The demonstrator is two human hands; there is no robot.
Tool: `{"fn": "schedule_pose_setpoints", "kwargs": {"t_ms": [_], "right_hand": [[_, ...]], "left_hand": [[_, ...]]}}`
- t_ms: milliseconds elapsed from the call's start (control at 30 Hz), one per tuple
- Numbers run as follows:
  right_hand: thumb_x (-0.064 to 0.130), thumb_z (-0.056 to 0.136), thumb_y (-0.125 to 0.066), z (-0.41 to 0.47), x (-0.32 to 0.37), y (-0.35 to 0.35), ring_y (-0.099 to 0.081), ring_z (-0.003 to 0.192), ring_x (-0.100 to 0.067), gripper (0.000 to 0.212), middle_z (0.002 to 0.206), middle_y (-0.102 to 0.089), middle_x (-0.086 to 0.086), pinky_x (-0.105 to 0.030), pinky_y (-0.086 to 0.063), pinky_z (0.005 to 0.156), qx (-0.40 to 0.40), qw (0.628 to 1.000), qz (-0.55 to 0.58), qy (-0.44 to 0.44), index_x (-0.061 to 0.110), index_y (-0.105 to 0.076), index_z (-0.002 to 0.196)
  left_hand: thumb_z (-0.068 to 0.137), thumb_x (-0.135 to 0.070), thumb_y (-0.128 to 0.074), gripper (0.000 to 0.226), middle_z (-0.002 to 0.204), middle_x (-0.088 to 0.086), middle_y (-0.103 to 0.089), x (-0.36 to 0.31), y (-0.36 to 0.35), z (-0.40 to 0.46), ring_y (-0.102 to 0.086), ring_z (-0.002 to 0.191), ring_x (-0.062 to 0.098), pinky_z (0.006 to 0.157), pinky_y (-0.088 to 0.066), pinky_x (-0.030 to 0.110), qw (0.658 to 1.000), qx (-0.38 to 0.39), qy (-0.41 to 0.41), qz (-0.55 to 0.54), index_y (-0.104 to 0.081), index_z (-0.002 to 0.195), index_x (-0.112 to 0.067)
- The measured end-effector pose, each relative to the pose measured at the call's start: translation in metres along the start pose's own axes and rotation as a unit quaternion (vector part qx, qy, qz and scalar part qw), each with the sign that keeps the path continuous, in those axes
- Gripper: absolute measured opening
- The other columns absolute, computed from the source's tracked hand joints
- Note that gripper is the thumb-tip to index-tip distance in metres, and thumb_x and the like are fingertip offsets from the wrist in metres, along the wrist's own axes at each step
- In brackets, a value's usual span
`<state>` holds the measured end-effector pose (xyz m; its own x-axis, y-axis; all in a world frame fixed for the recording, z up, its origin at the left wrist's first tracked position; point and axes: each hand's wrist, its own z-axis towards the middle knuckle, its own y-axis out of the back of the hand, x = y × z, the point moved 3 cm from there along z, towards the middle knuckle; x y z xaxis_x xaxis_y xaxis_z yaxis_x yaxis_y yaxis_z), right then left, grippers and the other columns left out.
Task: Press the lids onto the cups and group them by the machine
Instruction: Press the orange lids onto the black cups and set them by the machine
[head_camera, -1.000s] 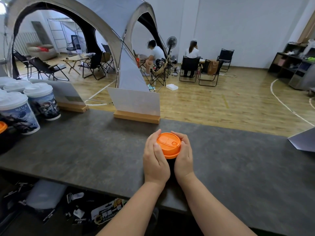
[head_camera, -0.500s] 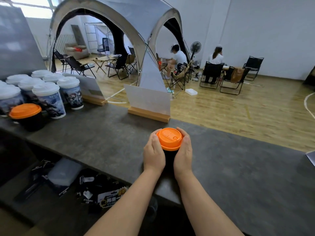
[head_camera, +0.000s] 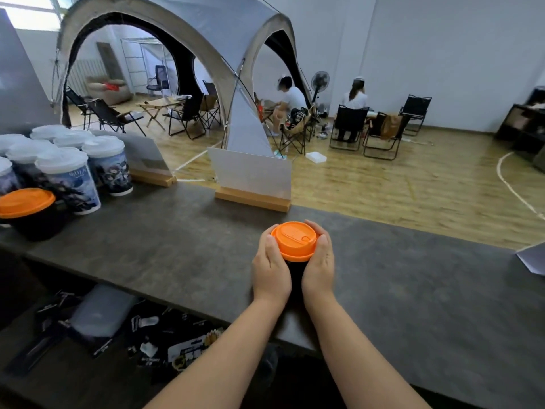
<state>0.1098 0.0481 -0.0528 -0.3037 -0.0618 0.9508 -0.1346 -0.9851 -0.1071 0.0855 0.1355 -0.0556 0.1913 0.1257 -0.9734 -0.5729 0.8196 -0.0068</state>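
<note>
Hands, left and right, clasp the black cup mid-counter, its orange lid apparently seated; it looks ready to join the lidded cups far left.

White walls, wooden floor, folding chairs, grey tent.

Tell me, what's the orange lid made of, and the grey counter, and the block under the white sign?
The orange lid looks like moulded plastic: even colour, soft sheen, crisp raised rim. The counter looks like matt stone or a stone-look laminate, judging by its mottled grey surface; I can't tell which. The block under the white sign seems to be bare pale wood.
</note>
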Motion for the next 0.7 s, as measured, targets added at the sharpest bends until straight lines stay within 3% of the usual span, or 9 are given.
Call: {"fn": "schedule_pose_setpoints", "kwargs": {"t_ms": [100, 167, 233, 333, 467, 600, 700], "right_hand": [[0.02, 0.107, -0.026, -0.006, 0.006, -0.015, -0.055, 0.092, 0.012, 0.032, 0.111, -0.057, 0.01, -0.003, -0.04, 0.079, -0.004, 1.0, -0.017, -0.006, 0.017, -0.053, 0.124], [0.025, 0.107, -0.029, -0.007, 0.012, -0.031, -0.055, 0.093, 0.001, 0.027, 0.108, -0.057, 0.006, -0.009, -0.042, 0.078, -0.022, 0.999, -0.02, -0.015, 0.017, -0.049, 0.123], [0.032, 0.106, -0.031, -0.006, 0.017, -0.056, -0.056, 0.09, -0.009, 0.027, 0.101, -0.059, 0.0, -0.02, -0.044, 0.075, -0.04, 0.998, -0.004, -0.047, 0.015, -0.048, 0.117], [0.037, 0.105, -0.03, -0.004, 0.018, -0.102, -0.058, 0.086, -0.011, 0.034, 0.091, -0.062, -0.002, -0.025, -0.045, 0.073, -0.045, 0.996, 0.013, -0.07, 0.014, -0.054, 0.102], [0.029, 0.105, -0.035, 0.0, 0.008, -0.173, -0.065, 0.093, -0.012, 0.032, 0.097, -0.07, -0.003, -0.03, -0.05, 0.083, -0.005, 0.996, 0.044, -0.073, 0.017, -0.065, 0.1], [0.018, 0.102, -0.042, 0.005, -0.004, -0.241, -0.064, 0.106, -0.015, 0.025, 0.108, -0.07, 0.0, -0.027, -0.049, 0.084, 0.075, 0.99, 0.069, -0.102, 0.02, -0.065, 0.11], [0.018, 0.101, -0.046, 0.014, -0.01, -0.29, -0.062, 0.111, -0.014, 0.023, 0.114, -0.069, 0.005, -0.032, -0.05, 0.094, 0.12, 0.985, 0.072, -0.104, 0.028, -0.064, 0.112]], "left_hand": [[0.108, -0.034, -0.024, 0.037, 0.118, -0.004, -0.058, -0.001, 0.013, 0.001, -0.057, 0.104, 0.005, 0.083, -0.041, 0.011, 0.997, -0.006, 0.054, -0.06, -0.048, 0.134, -0.022], [0.108, -0.027, -0.025, 0.03, 0.113, -0.005, -0.061, -0.004, 0.031, 0.006, -0.06, 0.095, -0.005, 0.079, -0.042, 0.008, 0.99, -0.005, 0.07, -0.119, -0.048, 0.127, -0.024], [0.108, -0.021, -0.03, 0.025, 0.111, -0.003, -0.063, -0.004, 0.056, 0.016, -0.061, 0.096, -0.003, 0.081, -0.045, 0.013, 0.987, 0.016, 0.069, -0.145, -0.051, 0.12, -0.026], [0.104, -0.018, -0.04, 0.025, 0.111, -0.008, -0.067, 0.001, 0.098, 0.045, -0.062, 0.103, -0.001, 0.087, -0.046, 0.02, 0.987, 0.041, 0.053, -0.145, -0.056, 0.117, -0.031], [0.092, -0.037, -0.047, 0.035, 0.123, -0.013, -0.064, 0.011, 0.157, 0.102, -0.058, 0.116, 0.0, 0.1, -0.046, 0.025, 0.994, 0.028, 0.035, -0.101, -0.059, 0.124, -0.035], [0.088, -0.038, -0.049, 0.037, 0.131, -0.008, -0.061, 0.025, 0.208, 0.158, -0.054, 0.124, 0.005, 0.111, -0.041, 0.036, 0.996, -0.008, 0.043, -0.073, -0.061, 0.123, -0.036], [0.085, -0.036, -0.049, 0.04, 0.128, -0.007, -0.065, 0.034, 0.236, 0.202, -0.057, 0.123, 0.009, 0.112, -0.041, 0.043, 0.997, -0.02, 0.037, -0.072, -0.063, 0.123, -0.032]]}}
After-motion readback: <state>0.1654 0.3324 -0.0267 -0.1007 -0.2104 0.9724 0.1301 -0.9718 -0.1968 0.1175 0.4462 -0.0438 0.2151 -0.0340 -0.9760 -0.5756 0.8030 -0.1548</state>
